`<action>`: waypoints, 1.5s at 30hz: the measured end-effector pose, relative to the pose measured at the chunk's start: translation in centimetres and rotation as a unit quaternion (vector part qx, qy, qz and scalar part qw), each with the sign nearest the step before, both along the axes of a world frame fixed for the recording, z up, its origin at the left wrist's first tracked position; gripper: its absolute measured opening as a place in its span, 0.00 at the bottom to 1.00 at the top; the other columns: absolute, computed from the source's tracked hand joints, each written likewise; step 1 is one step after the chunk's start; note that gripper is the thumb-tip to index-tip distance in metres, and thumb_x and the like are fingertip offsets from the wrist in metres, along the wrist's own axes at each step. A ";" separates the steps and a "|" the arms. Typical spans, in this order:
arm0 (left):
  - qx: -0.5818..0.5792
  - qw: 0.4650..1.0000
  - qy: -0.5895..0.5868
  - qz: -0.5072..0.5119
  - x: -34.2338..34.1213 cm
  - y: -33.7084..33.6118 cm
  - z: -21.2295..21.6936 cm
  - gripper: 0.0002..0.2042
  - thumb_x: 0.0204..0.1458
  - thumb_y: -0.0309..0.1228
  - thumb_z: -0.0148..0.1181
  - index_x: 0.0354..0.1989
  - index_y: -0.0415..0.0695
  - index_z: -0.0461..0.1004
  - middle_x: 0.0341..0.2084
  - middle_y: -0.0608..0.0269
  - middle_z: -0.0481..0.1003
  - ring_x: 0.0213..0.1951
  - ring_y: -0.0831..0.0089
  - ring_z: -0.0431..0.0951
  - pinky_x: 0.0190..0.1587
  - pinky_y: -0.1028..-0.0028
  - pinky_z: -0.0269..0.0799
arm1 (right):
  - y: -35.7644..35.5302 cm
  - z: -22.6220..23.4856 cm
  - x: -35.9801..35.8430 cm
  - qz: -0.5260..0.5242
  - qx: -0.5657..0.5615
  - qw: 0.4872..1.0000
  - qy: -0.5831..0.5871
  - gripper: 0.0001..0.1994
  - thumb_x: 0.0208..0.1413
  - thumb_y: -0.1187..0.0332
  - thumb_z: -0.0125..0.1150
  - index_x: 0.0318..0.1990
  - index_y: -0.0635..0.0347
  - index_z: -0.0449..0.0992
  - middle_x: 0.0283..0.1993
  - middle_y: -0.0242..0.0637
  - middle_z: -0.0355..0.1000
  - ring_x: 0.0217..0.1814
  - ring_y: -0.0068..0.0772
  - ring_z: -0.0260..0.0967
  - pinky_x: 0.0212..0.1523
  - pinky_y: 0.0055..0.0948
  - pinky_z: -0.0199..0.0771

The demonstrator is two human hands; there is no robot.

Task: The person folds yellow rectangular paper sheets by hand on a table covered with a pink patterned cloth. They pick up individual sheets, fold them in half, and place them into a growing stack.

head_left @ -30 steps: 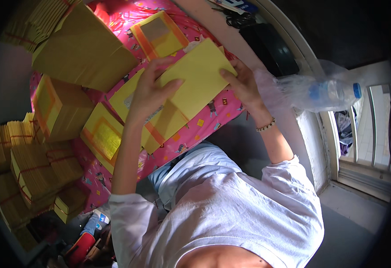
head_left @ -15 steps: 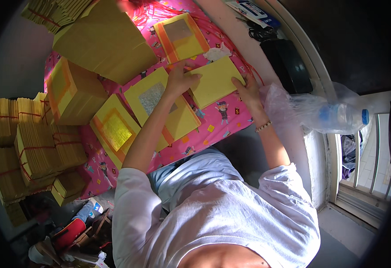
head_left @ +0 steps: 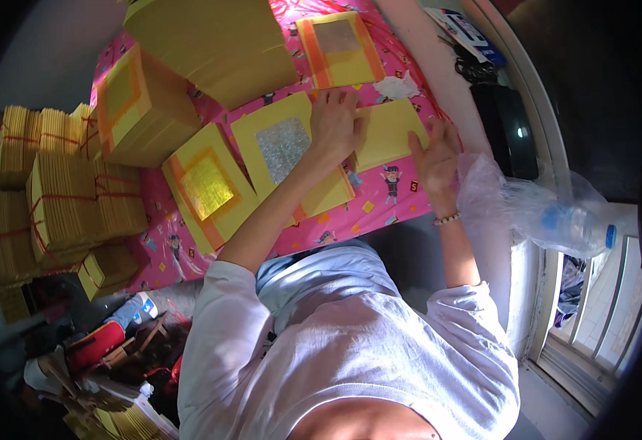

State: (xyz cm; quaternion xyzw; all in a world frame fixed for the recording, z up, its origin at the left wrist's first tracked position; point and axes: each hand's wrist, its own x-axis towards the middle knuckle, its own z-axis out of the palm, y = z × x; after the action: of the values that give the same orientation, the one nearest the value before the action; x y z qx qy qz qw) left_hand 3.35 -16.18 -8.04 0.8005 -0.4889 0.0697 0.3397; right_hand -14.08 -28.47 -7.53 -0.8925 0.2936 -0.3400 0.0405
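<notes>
Overhead view of a person in a white T-shirt working over a desk [head_left: 379,202] covered with a pink cartoon-printed cloth. The left hand [head_left: 333,126] lies flat, fingers spread and grip released, pressing down at the seam between a yellow paper sheet with a silver foil square [head_left: 284,150] and a plain folded yellow paper sheet [head_left: 387,132]. The right hand [head_left: 434,158], wearing a beaded bracelet at the wrist, rests with its fingertips on the right edge of the plain folded sheet; its grip is likewise unclenched, touching rather than grasping. The folded sheet lies flat on the cloth just right of the silver-foil sheet, between the two hands.

Judged from the hand positions, the step in hand is creasing or flattening the folded sheet. The next move would appear to call for steady downward pressure from the left hand while the right fingertips run along the fold, keeping the edges aligned.

Surroundings: a yellow sheet with a gold foil square and orange border [head_left: 207,187] lies to the left, partly under the silver-foil sheet; a second silver-foil sheet with orange edges [head_left: 339,48] lies farther up the cloth. Thick stacks of yellow paper [head_left: 211,44] stand beyond, and string-tied bundles of yellow paper [head_left: 57,205] are piled at far left. A clear plastic bag holding a bottle [head_left: 541,213] sits at right, near the window frame.
</notes>
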 end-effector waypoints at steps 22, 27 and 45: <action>0.095 0.983 0.156 0.008 -4.7 21.8 1.3 0.19 0.37 0.33 0.74 0.38 0.45 0.74 0.39 0.57 0.69 0.42 0.57 0.70 0.42 0.63 0.71 | 9.7 3.1 3.8 0.462 0.092 0.845 0.253 0.23 0.36 0.68 0.72 0.44 0.56 0.74 0.46 0.34 0.67 0.51 0.38 0.65 0.51 0.38 0.67; 0.091 0.985 0.149 0.005 -4.8 21.7 1.2 0.17 0.38 0.33 0.73 0.37 0.45 0.75 0.39 0.57 0.70 0.43 0.57 0.70 0.43 0.62 0.71 | 9.7 2.8 3.7 0.469 0.102 0.846 0.232 0.20 0.38 0.69 0.71 0.43 0.57 0.75 0.45 0.34 0.68 0.48 0.39 0.67 0.47 0.37 0.71; 0.027 0.959 0.281 -0.001 -3.1 21.3 1.0 0.05 0.43 0.28 0.69 0.26 0.41 0.80 0.26 0.61 0.76 0.34 0.63 0.72 0.34 0.69 0.69 | 9.2 3.7 4.6 0.480 0.207 0.829 0.198 0.03 0.48 0.73 0.65 0.31 0.62 0.79 0.34 0.35 0.73 0.37 0.39 0.71 0.37 0.35 0.73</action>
State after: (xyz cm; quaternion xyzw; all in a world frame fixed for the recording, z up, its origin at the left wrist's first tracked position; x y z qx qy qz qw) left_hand 0.22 5.11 -7.02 0.7962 -0.3763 -0.1718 0.4416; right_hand -9.46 -19.25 -3.87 -0.9401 -0.1061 -0.0248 0.3232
